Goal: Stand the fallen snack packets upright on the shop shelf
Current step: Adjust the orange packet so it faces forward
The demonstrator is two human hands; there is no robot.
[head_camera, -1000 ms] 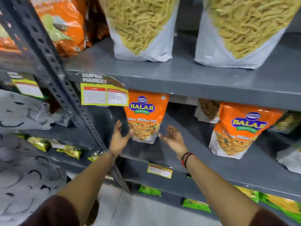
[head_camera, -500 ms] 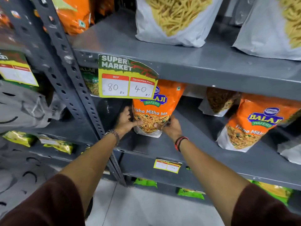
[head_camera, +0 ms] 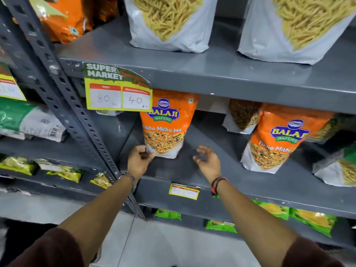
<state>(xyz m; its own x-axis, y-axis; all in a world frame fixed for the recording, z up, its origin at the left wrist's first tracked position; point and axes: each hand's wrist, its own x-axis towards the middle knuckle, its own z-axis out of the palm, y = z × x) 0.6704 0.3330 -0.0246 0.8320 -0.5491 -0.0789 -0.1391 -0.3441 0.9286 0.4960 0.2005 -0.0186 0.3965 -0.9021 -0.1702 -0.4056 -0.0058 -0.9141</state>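
An orange Balaji Tikha Mitha Mix packet (head_camera: 167, 122) stands upright on the grey middle shelf (head_camera: 250, 182). My left hand (head_camera: 139, 162) pinches the packet's lower left corner. My right hand (head_camera: 209, 162) hovers open a little to the right of the packet, fingers spread, touching nothing. A second orange Balaji packet (head_camera: 279, 139) stands upright further right on the same shelf. Behind them, smaller white-bottomed packets (head_camera: 242, 118) stand at the back.
A yellow price tag reading 80 and 40 (head_camera: 118, 89) hangs from the upper shelf edge. Large white bags of yellow sticks (head_camera: 169, 24) stand above. A perforated grey upright (head_camera: 63, 89) runs at the left. Green packets (head_camera: 300, 214) lie on the lower shelf.
My right hand has let go of the orange packet and drawn back to the right, opening. My left hand has slid down to the packet's lower left corner. The view moved closer.
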